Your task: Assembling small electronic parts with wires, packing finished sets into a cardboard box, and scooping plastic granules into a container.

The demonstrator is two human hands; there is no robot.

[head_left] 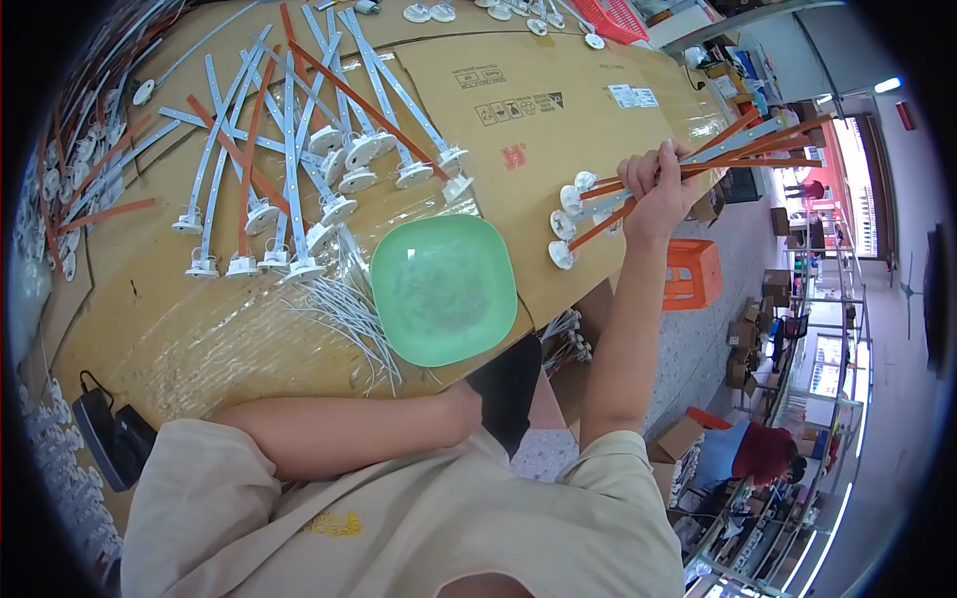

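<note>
My right hand (pixel 658 189) is raised over the right end of the table, its fingers wrapped round a bundle of LED strips (pixel 743 149). Some of these strips are orange-brown and some silvery; white round bases (pixel 563 224) hang at their near ends. My left forearm lies across the table's front edge, and my left hand (pixel 464 411) is at its end, near my lap, with the fingers hidden. A light green square dish (pixel 444 289) sits between my arms. Left of it, thin white wires (pixel 349 324) lie in a loose heap.
More LED strips with white bases (pixel 289 149) lie crisscrossed on the cardboard-covered table (pixel 518 120). A black power adapter (pixel 115 429) lies at the lower left. An orange stool (pixel 691 274) stands right of the table. A red basket (pixel 613 18) is at the back. Another person (pixel 753 453) bends over farther right.
</note>
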